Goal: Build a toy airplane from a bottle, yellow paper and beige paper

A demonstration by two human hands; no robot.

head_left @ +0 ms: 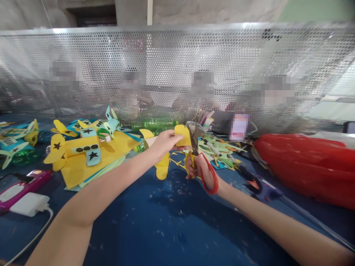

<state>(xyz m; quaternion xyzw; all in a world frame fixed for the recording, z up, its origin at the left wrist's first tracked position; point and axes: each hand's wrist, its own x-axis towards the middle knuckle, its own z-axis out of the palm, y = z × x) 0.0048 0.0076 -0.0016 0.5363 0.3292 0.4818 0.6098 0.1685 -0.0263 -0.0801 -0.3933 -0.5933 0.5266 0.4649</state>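
Note:
My left hand [165, 142] pinches a piece of yellow paper [181, 133] with a rounded end, in the middle of the view. In my right hand [203, 168] is a pair of scissors [194, 142] with one red and one yellow handle loop, its blades pointing up along the paper's right edge. A yellow rounded cut-out [162, 166] lies just below my left hand, on the blue table [155, 229]. Left of it, paper planes in yellow and light blue with black stars, such as this yellow plane [83, 145], rest on yellow paper sheets [73, 173].
Paper scraps [219, 147] spread behind my right hand. A blue glue gun [262, 186] and a red plastic bag [302, 166] are at the right. A purple power strip [30, 183] with a white charger [30, 204] lies left. Green bottles [158, 122] stand before a perforated metal screen [166, 66].

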